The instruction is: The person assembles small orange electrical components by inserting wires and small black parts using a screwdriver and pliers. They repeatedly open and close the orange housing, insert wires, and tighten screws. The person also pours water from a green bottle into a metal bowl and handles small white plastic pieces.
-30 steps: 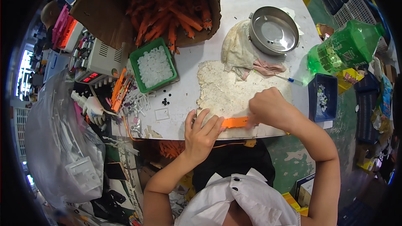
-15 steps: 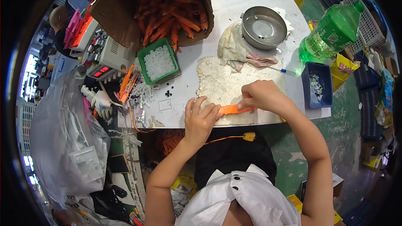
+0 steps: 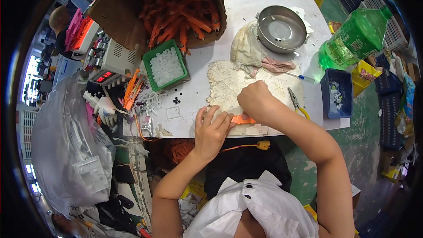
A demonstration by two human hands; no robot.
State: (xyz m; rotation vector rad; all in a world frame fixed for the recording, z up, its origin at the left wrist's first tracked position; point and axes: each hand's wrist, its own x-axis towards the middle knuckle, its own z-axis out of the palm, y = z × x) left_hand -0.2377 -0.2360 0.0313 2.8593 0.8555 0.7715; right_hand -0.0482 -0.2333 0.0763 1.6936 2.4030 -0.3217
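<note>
The left hand [image 3: 209,133], fingers partly curled, is gripping the left end of an orange plastic piece [image 3: 243,119] lying between both hands. The right hand [image 3: 257,100] is forming a fist over the right end, its hold hidden. Yellow-handled pliers [image 3: 296,104] are resting to its right; farther off, a steel bowl [image 3: 279,30] is standing.

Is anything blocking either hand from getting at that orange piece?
Nothing visible does. The left hand holds the orange piece by its left end, and the right hand is at its other end, its fingertips hidden. The pliers lie off to the right, out of the way.
</note>
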